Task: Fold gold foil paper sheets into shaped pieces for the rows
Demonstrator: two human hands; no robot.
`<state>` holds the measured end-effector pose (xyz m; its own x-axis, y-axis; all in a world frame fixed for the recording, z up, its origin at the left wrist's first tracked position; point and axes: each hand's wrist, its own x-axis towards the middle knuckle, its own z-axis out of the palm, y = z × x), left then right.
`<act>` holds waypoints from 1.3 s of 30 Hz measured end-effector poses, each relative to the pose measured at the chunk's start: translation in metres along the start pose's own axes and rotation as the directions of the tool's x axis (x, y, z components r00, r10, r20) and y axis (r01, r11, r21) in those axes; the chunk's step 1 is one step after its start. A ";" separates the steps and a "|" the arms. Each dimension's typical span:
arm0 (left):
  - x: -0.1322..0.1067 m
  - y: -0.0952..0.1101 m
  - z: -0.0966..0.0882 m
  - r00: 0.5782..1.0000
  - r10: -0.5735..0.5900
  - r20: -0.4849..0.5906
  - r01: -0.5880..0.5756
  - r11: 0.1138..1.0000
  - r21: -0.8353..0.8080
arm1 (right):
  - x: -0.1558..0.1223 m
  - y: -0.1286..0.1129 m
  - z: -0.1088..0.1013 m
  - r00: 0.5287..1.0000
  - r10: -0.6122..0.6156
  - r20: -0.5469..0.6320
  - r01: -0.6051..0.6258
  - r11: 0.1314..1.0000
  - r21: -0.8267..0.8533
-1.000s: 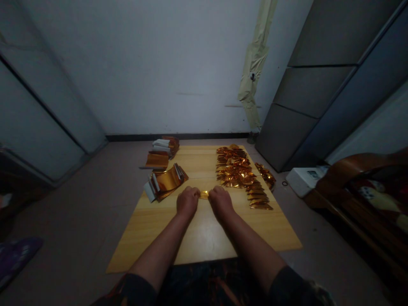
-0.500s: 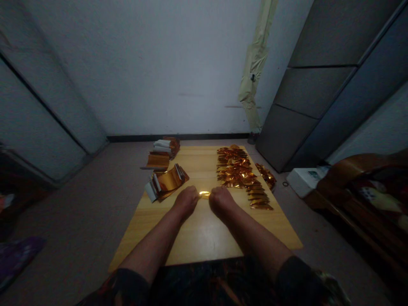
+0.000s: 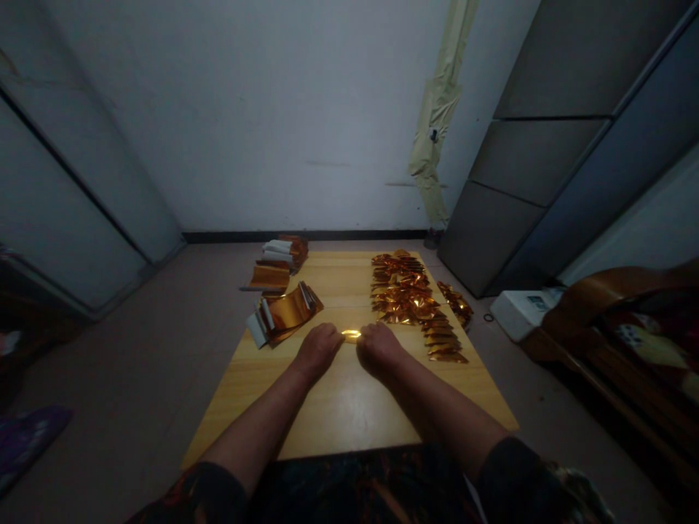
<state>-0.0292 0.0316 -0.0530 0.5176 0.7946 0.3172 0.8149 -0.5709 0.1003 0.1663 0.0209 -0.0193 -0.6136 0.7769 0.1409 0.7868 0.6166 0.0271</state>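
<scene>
A small strip of shiny gold foil paper [image 3: 351,335] is stretched between my two hands over the middle of the wooden table. My left hand [image 3: 320,348] is closed on its left end, and my right hand [image 3: 381,348] grips the right end. The fingertips are mostly hidden by the backs of the hands. Left of my left hand lies a curved stack of gold foil sheets [image 3: 289,311] with pale undersides. On the right, folded gold foil pieces [image 3: 404,284] lie in rows, with a shorter row [image 3: 442,338] nearest my right hand.
More foil sheets [image 3: 270,276] sit at the table's [image 3: 349,415] far left corner. Beyond the right edge is another heap of folded foil [image 3: 456,304]. A white box [image 3: 516,314] and wooden furniture [image 3: 579,320] stand right; a grey cabinet [image 3: 507,211] stands behind.
The foil strip between my hands looks slightly narrower and flatter. Both hands keep their hold in nearly the same place; the stacks and rows stay put.
</scene>
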 end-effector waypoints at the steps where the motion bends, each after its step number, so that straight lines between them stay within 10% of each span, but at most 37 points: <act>1: 0.000 0.001 -0.001 1.000 0.002 0.008 -0.002 1.000 0.009 | 0.000 0.000 -0.001 1.000 -0.002 0.003 0.002 1.000 0.000; 23: 0.002 0.007 -0.007 0.976 0.104 -0.190 -0.092 0.993 0.067 | -0.003 0.007 0.011 0.980 -0.098 -0.174 0.092 0.995 -0.042; 32: 0.006 0.020 -0.029 0.991 -0.069 -0.116 0.049 0.985 -0.162 | -0.002 0.005 -0.012 0.927 0.373 0.027 -0.351 0.842 0.411; 39: 0.009 0.019 -0.020 0.976 -0.201 0.081 0.215 0.937 -0.274 | -0.006 -0.001 -0.012 0.875 0.454 0.169 -0.480 0.764 0.431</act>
<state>-0.0138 0.0236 -0.0298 0.3628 0.9070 0.2136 0.8040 -0.4206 0.4204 0.1701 0.0141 -0.0084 -0.1905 0.9812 -0.0320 0.8674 0.1529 -0.4736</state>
